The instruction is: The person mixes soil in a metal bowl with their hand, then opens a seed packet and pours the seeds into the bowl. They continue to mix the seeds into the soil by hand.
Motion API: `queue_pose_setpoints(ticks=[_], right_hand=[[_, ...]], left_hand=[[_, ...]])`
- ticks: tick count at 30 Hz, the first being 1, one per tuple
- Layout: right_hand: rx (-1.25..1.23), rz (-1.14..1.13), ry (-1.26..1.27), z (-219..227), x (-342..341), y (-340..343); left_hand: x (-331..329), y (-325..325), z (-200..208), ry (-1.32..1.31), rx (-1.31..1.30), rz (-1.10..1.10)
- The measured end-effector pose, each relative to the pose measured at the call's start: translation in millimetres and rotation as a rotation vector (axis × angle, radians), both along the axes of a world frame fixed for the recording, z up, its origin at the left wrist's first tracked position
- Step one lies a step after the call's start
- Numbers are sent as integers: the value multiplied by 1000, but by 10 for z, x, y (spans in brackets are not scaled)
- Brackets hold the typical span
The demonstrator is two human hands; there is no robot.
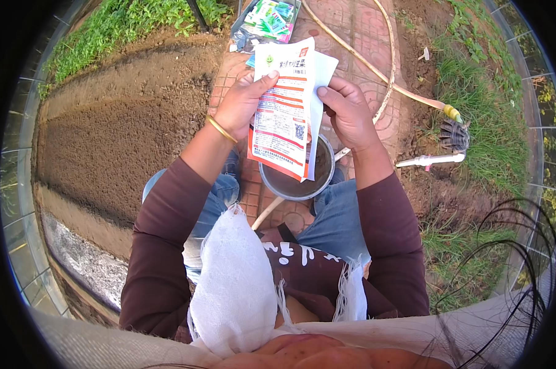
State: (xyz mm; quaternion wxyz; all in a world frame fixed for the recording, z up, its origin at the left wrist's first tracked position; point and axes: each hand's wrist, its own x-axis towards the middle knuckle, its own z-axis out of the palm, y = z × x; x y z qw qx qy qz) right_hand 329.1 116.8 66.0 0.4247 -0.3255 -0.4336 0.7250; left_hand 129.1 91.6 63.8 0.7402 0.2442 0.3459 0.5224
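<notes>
My left hand (241, 106) holds a white and orange printed seed packet (281, 114) upright, its thumb pressed on the front near the upper left edge. Behind that packet shows a plain white piece (326, 69), a sheet or another packet; I cannot tell which. My right hand (353, 120) pinches this white piece at its right edge, thumb in front and fingers behind. Directly below the packet stands a round grey bucket (293, 197) with dark soil-like stuff inside, partly hidden by the packet.
A tray (294, 19) of colourful packets stands on the red paving (364, 52) ahead. A pale hose (391, 74) curves across the right side toward a yellow-ended connector (451, 113) and a white pipe (431, 160). Bare tilled soil (112, 154) lies left, grass (484, 132) right.
</notes>
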Motion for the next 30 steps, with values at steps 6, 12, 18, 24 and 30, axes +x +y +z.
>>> queue_pose_setpoints(ticks=[6,12,18,24,30], right_hand=[[72,-70,-51,-24,-178,-30],[420,-191,-320,-82,-198,1],[454,-212,-351,-32,-196,9],[173,-265,-6,-63,-204,47],[123,-393,-18,-101,-58,159]], left_hand=[[123,83,-359,432,133,337],[194,-87,-130,296,171,175],[281,-190,-145,507,521,104],[171,-72,-277,534,227,184],[208,-129,-8,303,207,259]])
